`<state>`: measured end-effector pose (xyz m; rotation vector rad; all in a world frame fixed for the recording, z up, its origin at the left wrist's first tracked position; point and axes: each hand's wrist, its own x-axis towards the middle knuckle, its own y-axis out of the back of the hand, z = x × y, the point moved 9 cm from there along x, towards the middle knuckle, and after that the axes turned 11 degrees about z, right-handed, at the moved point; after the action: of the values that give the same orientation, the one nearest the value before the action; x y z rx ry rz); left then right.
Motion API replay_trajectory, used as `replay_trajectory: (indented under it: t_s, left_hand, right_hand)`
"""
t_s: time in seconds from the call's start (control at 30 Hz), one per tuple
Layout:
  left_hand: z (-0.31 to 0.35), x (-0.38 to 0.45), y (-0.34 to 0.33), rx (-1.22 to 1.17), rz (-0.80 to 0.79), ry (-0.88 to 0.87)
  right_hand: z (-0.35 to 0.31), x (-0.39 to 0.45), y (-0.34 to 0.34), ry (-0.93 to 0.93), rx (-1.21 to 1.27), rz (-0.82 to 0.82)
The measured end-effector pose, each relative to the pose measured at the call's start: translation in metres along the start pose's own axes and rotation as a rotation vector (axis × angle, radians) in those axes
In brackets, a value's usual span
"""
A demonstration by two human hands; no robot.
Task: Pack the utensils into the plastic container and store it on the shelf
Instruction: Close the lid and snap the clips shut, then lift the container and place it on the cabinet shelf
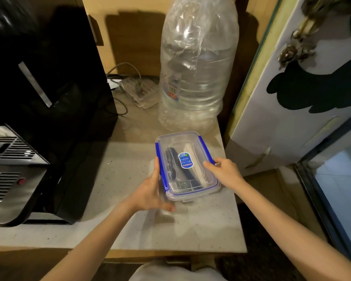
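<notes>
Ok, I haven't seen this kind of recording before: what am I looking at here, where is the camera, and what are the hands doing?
There is no machine here. A person wears one wide-angle camera on the head, looking forward and down, so the two bare arms reach in from the bottom of the picture. The left hand and right hand grip the long sides of a clear plastic container with blue clips. Its lid is on, and dark and white utensils show through it. Whether it rests on the pale speckled counter or is just lifted, I cannot tell. Behind it stands a big clear water bottle. A black appliance sits on the left, with a power strip behind.
</notes>
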<state>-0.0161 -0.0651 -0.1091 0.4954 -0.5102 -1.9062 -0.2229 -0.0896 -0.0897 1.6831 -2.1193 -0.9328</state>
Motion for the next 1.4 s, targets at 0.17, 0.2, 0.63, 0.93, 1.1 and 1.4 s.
replay_trajectory:
  t_s: [0.17, 0.2, 0.63, 0.93, 1.1, 1.4]
  left_hand:
    - [0.021, 0.005, 0.017, -0.093, 0.149, -0.029]
    - [0.024, 0.008, 0.025, -0.105, 0.188, -0.026]
    - [0.147, 0.037, 0.156, -0.084, 0.436, -0.208]
    - [0.274, 0.033, 0.238, -0.235, 0.465, -0.483]
    - [0.335, 0.024, 0.278, -0.302, 0.474, -0.625]
    - [0.440, 0.000, 0.338, -0.324, 0.506, -0.855]
  right_hand:
    - [0.003, -0.001, 0.004, -0.058, 0.179, -0.007]
    - [-0.002, 0.000, 0.008, -0.040, 0.215, 0.009]
    - [-0.167, -0.001, 0.116, 0.394, 0.453, 0.127]
    - [-0.282, -0.043, 0.204, 0.722, 0.411, 0.266]
    - [-0.335, -0.065, 0.257, 0.865, 0.439, 0.399]
    - [-0.410, -0.105, 0.338, 1.038, 0.521, 0.603]
